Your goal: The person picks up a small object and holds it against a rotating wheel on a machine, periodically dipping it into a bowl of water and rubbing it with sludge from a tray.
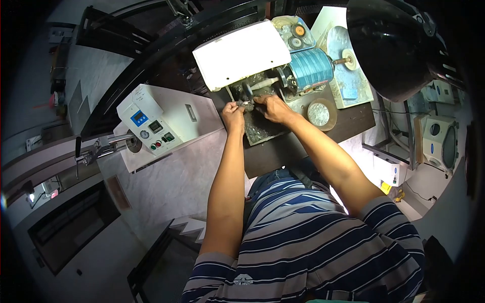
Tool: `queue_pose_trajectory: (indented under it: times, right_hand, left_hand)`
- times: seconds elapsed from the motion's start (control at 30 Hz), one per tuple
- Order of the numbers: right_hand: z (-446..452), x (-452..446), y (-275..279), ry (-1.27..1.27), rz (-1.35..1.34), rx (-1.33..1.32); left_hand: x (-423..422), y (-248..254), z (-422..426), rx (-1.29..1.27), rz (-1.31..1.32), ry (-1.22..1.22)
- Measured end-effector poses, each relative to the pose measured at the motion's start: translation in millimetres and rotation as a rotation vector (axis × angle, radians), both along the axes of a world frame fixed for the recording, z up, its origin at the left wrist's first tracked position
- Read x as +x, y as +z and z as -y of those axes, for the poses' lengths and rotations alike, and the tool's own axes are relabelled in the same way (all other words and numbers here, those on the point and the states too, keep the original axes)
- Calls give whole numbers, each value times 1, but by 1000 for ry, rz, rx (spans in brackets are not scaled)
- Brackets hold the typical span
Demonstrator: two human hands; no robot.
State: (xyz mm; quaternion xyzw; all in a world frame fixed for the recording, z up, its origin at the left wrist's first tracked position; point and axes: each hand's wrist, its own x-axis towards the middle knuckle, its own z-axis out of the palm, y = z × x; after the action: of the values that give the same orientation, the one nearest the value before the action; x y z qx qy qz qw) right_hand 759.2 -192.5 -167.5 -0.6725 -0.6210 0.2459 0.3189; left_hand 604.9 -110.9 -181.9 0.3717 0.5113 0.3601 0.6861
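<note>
A blue bench polishing motor (pixel 312 69) stands on the bench, a pale tapered spindle (pixel 264 83) reaching left from it to a dark round wheel (pixel 247 91). Just below that wheel, a small greyish piece (pixel 247 105) is pinched between the fingers of my left hand (pixel 233 117) and my right hand (pixel 274 109). The piece is too small to name, and my fingers partly cover it. It lies close against the wheel's lower edge; whether they touch I cannot tell. Both hands are closed, over a dark, plastic-lined tray (pixel 262 129).
A white hood (pixel 242 53) overhangs the wheel. To the right are a bowl of pale material (pixel 319 114), a white buff (pixel 349 59) and a blue block (pixel 349 94). A tub with small wheels (pixel 295 36) sits behind. At left stands a white control machine (pixel 166 121); a black lamp shade (pixel 394 50) hangs upper right.
</note>
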Motion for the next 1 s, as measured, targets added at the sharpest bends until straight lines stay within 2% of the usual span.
queue_pose_trajectory:
  times: [0.03, 0.07, 0.13, 0.17, 0.2, 0.3, 0.37, 0.4, 0.47, 0.6, 0.67, 0.73, 0.77, 1.0]
  right_hand:
    - [3, -4, 8, -1, 102, -194]
    - [9, -10, 7, -2, 98, -194]
    - [17, -23, 3, 198, 463, -334]
    - [17, -27, -1, 236, 348, -422]
    - [24, -29, -3, 280, 302, -322]
    - [34, -26, -26, 290, 362, -208]
    - [31, -16, 4, 142, 139, -462]
    - [28, -12, 21, 144, 140, -464]
    - [20, -7, 49, 12, -188, -15]
    - [9, -9, 59, 7, -64, 81]
    - [4, -5, 35, -17, -25, 6]
    - [0, 2, 32, -139, -225, -182]
    - [0, 4, 33, -145, -191, -138]
    - [-13, -1, 17, -208, 36, -198]
  left_hand:
    - [-5, 2, 1, 51, -56, -46]
    - [-8, 4, 2, 104, -110, -92]
    - [-8, 6, 3, 143, -137, -109]
    - [-7, 6, 3, 171, -190, -135]
    - [-6, 5, 3, 199, -243, -161]
    - [-6, 2, 3, 265, -275, -198]
    - [-6, 0, 2, 303, -287, -220]
    - [-7, -1, 2, 311, -308, -244]
    - [-6, -3, 2, 318, -327, -270]
    - [3, -4, 7, 179, -180, -272]
    - [8, 2, 5, 102, -102, -228]
    - [7, 6, 2, -14, -13, -147]
    - [9, 7, 1, -38, 37, -120]
    - [18, -7, -14, -176, -37, -6]
